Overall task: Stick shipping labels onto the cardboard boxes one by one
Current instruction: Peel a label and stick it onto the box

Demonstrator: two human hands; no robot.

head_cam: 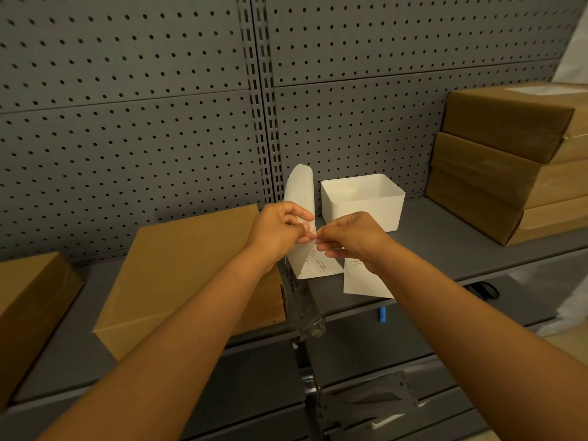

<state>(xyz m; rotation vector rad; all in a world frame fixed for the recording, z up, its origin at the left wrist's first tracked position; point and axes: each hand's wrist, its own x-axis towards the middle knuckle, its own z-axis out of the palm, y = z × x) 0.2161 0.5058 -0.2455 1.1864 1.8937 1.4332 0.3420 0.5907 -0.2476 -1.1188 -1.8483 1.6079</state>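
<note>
Cardboard boxes (191, 275) sit on grey shelf (429, 249); pegboard wall (127, 122) behind.

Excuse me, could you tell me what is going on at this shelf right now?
A person is peeling a shipping label from its backing sheet, pinching the paper with the left hand and the right hand above the grey shelf. A bare cardboard box lies just left of the hands, apparently next for labelling. A white bin stands behind, and more boxes are stacked at the right.
</note>
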